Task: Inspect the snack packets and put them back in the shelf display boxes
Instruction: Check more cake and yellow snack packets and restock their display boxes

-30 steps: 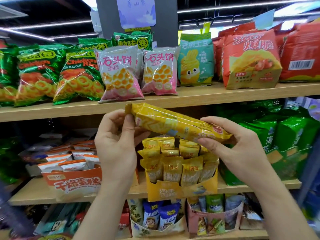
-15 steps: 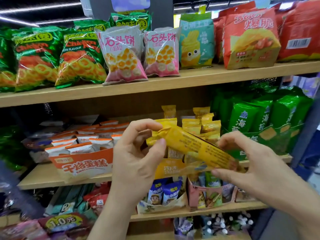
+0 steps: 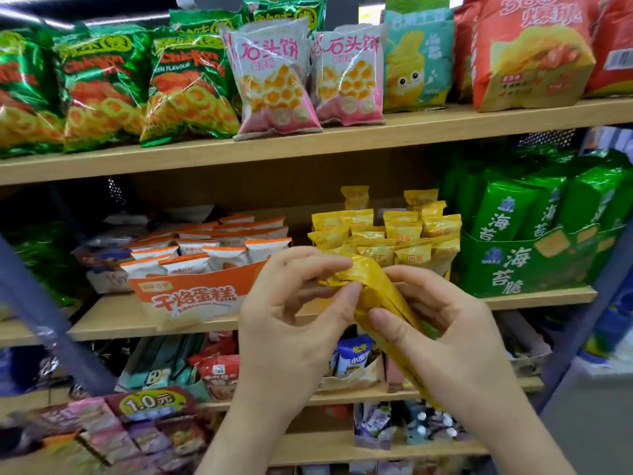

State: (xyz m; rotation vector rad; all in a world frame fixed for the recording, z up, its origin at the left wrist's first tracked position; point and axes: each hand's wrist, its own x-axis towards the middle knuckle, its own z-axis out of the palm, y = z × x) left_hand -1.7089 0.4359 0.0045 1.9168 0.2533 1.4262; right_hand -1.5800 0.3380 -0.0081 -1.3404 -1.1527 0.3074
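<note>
A long yellow snack packet (image 3: 375, 296) is held between both hands in front of the middle shelf, its upper end pointing up-left. My left hand (image 3: 291, 323) pinches that upper end with thumb and fingers. My right hand (image 3: 445, 341) grips the packet's middle and lower part, which runs down behind the palm. Just behind stands the yellow display box, its front hidden by my hands, filled with several matching yellow packets (image 3: 404, 234).
An orange display box (image 3: 191, 296) of white-and-orange cake packets sits left of the yellow ones. A green seaweed box (image 3: 527, 265) stands on the right. Large chip bags line the top shelf (image 3: 308, 145). Lower shelves hold more small boxes.
Both hands have brought the yellow packet down from the upper shelf level to the middle shelf and tilted it end-on. My right hand has slid closer to my left along it.
</note>
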